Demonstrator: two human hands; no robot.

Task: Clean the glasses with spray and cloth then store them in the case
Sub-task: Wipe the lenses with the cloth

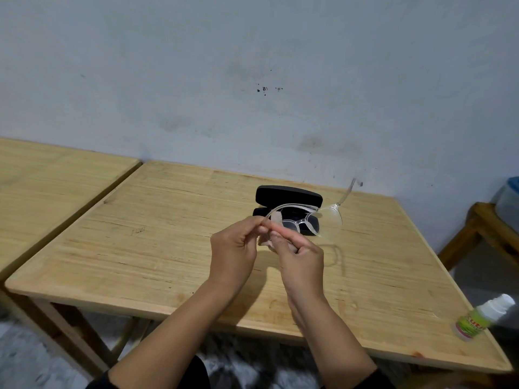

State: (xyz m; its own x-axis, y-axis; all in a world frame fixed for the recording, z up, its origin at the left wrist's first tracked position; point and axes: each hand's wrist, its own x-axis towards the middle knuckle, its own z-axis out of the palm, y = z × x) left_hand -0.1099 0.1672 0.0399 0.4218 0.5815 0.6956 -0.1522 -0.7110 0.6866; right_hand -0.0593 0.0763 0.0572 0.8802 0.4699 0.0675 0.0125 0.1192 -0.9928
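Clear-framed glasses (327, 219) hang in the air above the wooden table (168, 248), one temple pointing up to the right. My left hand (234, 245) pinches the end of the near temple. My right hand (299, 255) pinches a small pale cloth (273, 220) around that same temple, next to the left fingers. Behind the glasses a black case (289, 196) lies open on the table. A small spray bottle (483, 315) with a white cap and green label lies on its side at the table's right front corner.
A second wooden table (50, 169) stands close on the left with a narrow gap between. A wooden stool (483, 220) with a bluish object on it is at the far right. The grey wall runs behind both tables.
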